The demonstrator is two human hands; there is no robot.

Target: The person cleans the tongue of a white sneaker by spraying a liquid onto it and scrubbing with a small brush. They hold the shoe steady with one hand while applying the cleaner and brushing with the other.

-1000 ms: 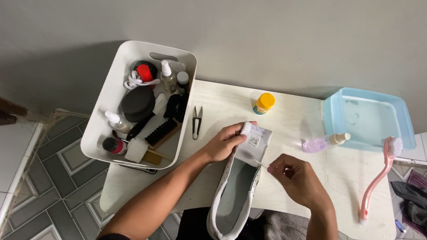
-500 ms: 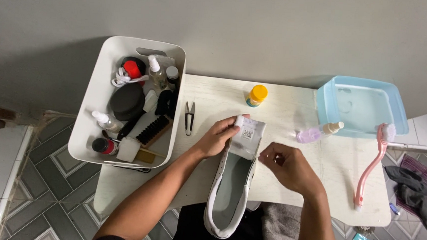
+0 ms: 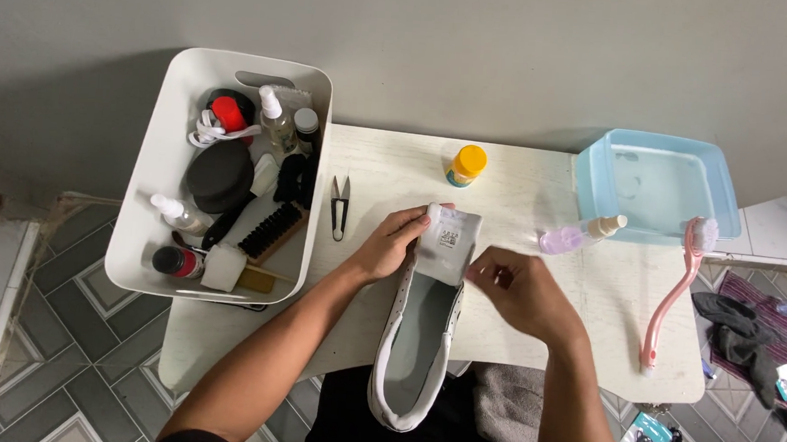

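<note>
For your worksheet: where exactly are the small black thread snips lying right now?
In the head view the thread snips lie on the white table, left of centre, between the white storage bin and the left hand.

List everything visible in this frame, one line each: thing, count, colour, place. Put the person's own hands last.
shoe: 1, white, table's near edge, tongue pulled up
table: 1, whitish, centre
storage bin: 1, white, left of table, holding bottles, brushes and a sponge
snips: 1, black, beside bin
small jar: 1, yellow lid, back of table
basin: 1, light blue, back right
spray bottle: 1, pinkish, lying in front of basin
long brush: 1, pink, right side of table
left hand: holds the shoe's tongue
right hand: at the tongue's right edge; contact unclear
</note>
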